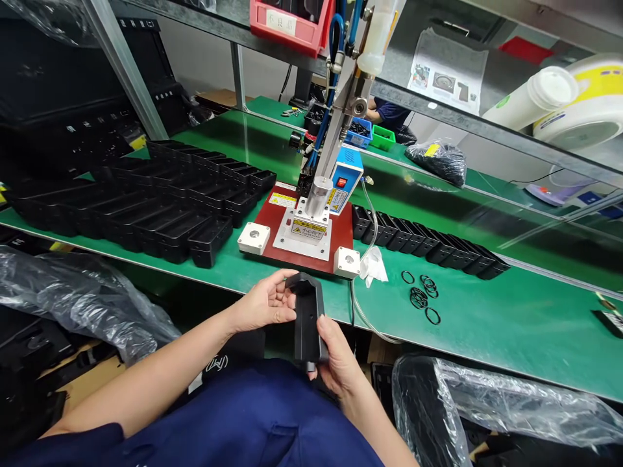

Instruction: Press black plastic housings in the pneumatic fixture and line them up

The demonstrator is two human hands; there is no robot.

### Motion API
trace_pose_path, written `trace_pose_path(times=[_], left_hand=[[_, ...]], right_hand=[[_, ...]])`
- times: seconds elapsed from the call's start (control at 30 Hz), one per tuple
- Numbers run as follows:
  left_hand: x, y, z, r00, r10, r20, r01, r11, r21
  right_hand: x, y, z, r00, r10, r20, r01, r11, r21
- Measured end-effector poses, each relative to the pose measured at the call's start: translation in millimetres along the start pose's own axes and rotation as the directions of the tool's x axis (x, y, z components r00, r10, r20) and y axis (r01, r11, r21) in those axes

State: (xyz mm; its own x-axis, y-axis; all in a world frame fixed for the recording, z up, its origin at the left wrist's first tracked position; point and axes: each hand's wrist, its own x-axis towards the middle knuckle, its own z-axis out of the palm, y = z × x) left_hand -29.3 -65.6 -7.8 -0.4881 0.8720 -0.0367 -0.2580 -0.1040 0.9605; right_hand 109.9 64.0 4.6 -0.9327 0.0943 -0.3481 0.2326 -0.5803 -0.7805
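Held in front of my body, over the bench's front edge, is a black plastic housing [307,324], long and open-topped with a hollow inside. My right hand [338,357] wraps round its lower right side, thumb on the rim. At the upper left, my left hand [267,299] has its fingers curled against the housing's edge. Just beyond stands a small press [318,201] on a red-brown base [267,217], with a white button box [254,238] at the left corner and another button box [347,261] at the right.
Rows of black housings [160,227] cover the green bench [487,331] at left. Another row [428,243] stands at right, near several black rings [418,297] and a crumpled white tissue [374,266]. A shelf [403,94] crosses above. Plastic-wrapped boxes [438,395] flank me below.
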Motion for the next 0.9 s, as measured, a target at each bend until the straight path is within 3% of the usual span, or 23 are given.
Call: trace_pose_path(times=[0.2,0.3,0.37,0.43,0.5,0.6,0.67,0.77,0.83,0.9], left_hand=[[-1,4,-3.8,1.000,0.024,-0.005,-0.023,0.994,0.106],[0,16,-7.0,0.999,0.020,0.034,-0.026,0.981,0.192],[3,28,-8.0,0.997,0.026,0.072,-0.046,0.957,0.286],[8,40,-5.9,0.997,0.043,0.065,-0.067,0.900,0.431],[13,50,-0.1,0.997,0.081,0.002,-0.067,0.807,0.586],[21,61,10.7,0.973,0.214,-0.088,-0.092,0.708,0.700],[29,68,14.1,0.917,0.371,-0.148,-0.164,0.686,0.709],[50,85,9.5,0.760,0.604,-0.240,-0.280,0.637,0.718],[73,100,1.0,0.671,0.691,-0.269,-0.317,0.595,0.739],[100,115,-9.6,0.614,0.733,-0.293,-0.320,0.571,0.756]], right_hand=[[1,-10,1,0.997,-0.048,0.057,0.062,0.957,-0.282],[1,-15,-3,0.996,-0.079,0.042,0.089,0.858,-0.505],[1,-21,-7,0.987,-0.158,0.028,0.131,0.697,-0.705],[2,-31,-9,0.960,-0.276,0.046,0.177,0.472,-0.864],[3,-45,-9,0.909,-0.400,0.115,0.237,0.272,-0.933],[10,-73,-6,0.811,-0.521,0.267,0.360,0.084,-0.929],[19,-96,-4,0.747,-0.566,0.350,0.433,0.015,-0.901],[45,-134,1,0.635,-0.645,0.425,0.527,-0.041,-0.849],[69,-160,4,0.548,-0.703,0.453,0.585,-0.065,-0.808],[96,-182,6,0.493,-0.750,0.442,0.609,-0.065,-0.790]])
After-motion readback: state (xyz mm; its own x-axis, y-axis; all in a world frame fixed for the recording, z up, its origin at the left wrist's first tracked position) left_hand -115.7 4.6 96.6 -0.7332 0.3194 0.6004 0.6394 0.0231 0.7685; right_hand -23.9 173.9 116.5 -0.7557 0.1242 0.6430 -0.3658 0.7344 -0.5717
